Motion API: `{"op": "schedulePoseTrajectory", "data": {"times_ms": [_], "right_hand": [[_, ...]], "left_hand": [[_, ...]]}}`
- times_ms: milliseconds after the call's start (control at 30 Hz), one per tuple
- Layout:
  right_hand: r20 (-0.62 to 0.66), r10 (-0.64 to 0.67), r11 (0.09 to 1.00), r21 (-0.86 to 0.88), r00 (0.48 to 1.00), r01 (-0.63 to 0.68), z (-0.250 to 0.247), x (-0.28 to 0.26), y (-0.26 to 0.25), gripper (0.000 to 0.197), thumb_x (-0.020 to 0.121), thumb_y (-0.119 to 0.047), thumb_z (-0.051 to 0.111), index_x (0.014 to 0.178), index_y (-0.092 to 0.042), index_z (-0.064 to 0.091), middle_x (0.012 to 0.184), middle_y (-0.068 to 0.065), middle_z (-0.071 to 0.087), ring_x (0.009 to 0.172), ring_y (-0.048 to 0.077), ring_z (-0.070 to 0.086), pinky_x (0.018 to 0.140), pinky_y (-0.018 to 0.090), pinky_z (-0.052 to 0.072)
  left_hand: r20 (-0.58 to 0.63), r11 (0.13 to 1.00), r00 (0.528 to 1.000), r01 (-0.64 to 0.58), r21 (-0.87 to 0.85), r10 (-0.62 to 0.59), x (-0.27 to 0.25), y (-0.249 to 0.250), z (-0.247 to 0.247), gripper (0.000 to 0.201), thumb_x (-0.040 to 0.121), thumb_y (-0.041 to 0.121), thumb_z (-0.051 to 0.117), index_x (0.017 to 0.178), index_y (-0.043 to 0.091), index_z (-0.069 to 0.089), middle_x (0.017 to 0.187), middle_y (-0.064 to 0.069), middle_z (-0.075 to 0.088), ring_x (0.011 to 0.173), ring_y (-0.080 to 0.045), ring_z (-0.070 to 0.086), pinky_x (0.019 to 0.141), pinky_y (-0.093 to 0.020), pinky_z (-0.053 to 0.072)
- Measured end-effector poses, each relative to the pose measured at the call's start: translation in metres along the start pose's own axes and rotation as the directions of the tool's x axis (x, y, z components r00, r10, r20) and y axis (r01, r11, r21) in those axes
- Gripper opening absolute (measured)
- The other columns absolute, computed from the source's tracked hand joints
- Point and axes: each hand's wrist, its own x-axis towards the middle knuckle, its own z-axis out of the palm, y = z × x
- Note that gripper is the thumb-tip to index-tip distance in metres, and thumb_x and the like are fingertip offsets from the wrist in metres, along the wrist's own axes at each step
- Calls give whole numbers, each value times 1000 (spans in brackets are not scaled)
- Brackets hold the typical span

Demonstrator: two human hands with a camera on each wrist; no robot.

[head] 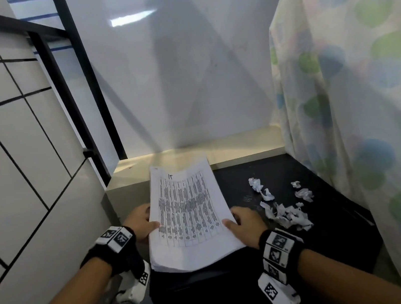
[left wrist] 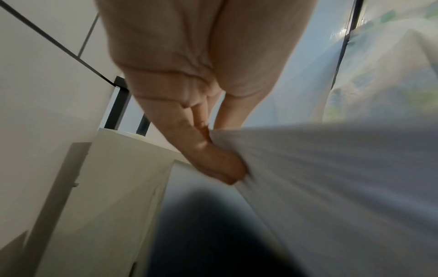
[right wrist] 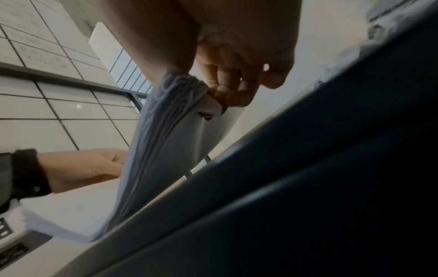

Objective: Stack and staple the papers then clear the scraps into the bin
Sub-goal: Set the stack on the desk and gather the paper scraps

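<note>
A stack of white printed papers (head: 188,216) is held up off the black table (head: 301,246), its top sheet covered in columns of dark print. My left hand (head: 142,224) grips the stack's left edge, thumb on top and fingers underneath; the left wrist view shows the fingers (left wrist: 213,159) pressed into the layered edge of the papers (left wrist: 331,178). My right hand (head: 244,221) pinches the right edge, and in the right wrist view its fingertips (right wrist: 227,93) bunch the sheets (right wrist: 166,140). Several crumpled white paper scraps (head: 284,204) lie on the table to the right of the stack.
A beige shelf (head: 233,149) runs along the back of the table against a white wall. A dotted curtain (head: 359,100) hangs close on the right. A tiled wall (head: 11,155) and a black metal frame (head: 84,91) stand on the left.
</note>
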Motion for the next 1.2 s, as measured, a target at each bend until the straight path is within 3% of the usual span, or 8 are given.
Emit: {"op": "schedulePoseTrajectory", "data": {"times_ms": [100,233,467,667,767,900,1033,1200], "right_hand": [[50,77,995,-65,996,-73,7,-2,4,22,89,-34,55,84,-14,59,85,2,65,83,22,60,76,28,45],[67,162,976,-157,985,-150,1,-5,12,34,87,-42,55,64,-21,41,66,-6,48,76,19,51,67,25,36],[57,93,948,-309,994,-71,-49,-9,19,32,84,-38,63,109,-18,55,97,-1,60,87,14,54,80,27,45],[88,128,778,-627,988,-45,-103,-5,43,20,82,-30,64,102,-27,70,114,5,54,112,25,54,94,33,47],[110,175,775,-629,978,-68,-110,9,51,19,85,-27,64,101,-22,72,98,-4,62,105,22,61,89,29,49],[73,232,732,-669,970,-125,-120,33,59,19,85,-22,63,101,-16,72,109,6,69,101,24,65,89,32,54],[56,60,808,-589,997,-16,-115,41,57,24,80,-24,65,103,-22,68,105,6,61,101,25,61,89,32,50],[300,29,851,-508,953,134,-96,37,48,33,73,-29,74,106,-24,70,101,1,59,100,20,59,89,28,47]], "left_hand": [[6,998,1000,13,53,-13,-3,-5,5,51,85,-8,58,134,-3,45,137,-17,54,127,-29,52,106,-38,39],[29,987,998,53,151,-58,1,-7,10,51,86,2,63,135,4,49,133,-14,58,121,-27,55,101,-35,43],[-27,908,999,34,417,-25,9,5,5,63,76,10,74,133,6,47,132,-13,56,121,-27,54,98,-31,43],[86,903,981,-194,384,174,9,64,9,46,79,15,73,123,17,57,94,3,60,81,-11,53,63,-18,40],[171,865,945,-325,383,280,12,105,29,43,80,14,71,121,17,59,102,-1,68,83,-12,55,75,-23,40],[233,842,911,-406,354,341,25,144,59,42,82,12,69,123,15,59,112,-5,69,98,-21,63,81,-26,44],[299,776,900,-428,463,318,45,159,93,46,83,12,69,127,12,57,124,-10,63,115,-26,60,97,-32,46],[359,706,908,-399,586,215,71,155,127,58,82,14,69,136,8,48,137,-12,53,123,-28,54,100,-32,44]]}}
